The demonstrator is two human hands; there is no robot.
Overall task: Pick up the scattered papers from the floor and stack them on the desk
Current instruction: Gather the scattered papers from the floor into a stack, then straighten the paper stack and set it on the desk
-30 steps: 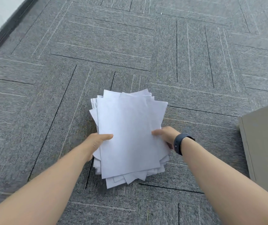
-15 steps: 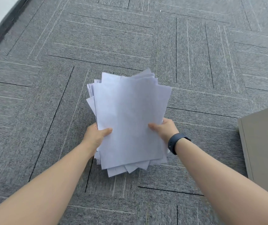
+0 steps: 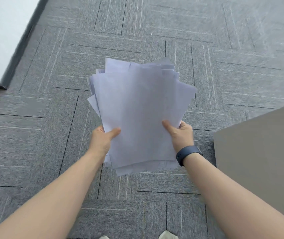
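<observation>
An uneven stack of white papers (image 3: 137, 107) hangs in the air above the grey carpet, its edges fanned out and misaligned. My left hand (image 3: 103, 140) grips the stack's lower left side, thumb on top. My right hand (image 3: 180, 135), with a dark watch on the wrist, grips the lower right side the same way. Part of a grey desk top (image 3: 261, 149) shows at the right edge, to the right of my right arm.
Grey patterned carpet (image 3: 34, 135) covers the floor all around. A white wall with a dark skirting (image 3: 22, 49) runs along the upper left. The tips of my shoes (image 3: 167, 236) show at the bottom edge.
Both hands lifted the paper stack off the carpet and raised it. The view rose with it, so the floor looks further away and the desk corner looms larger at right.
</observation>
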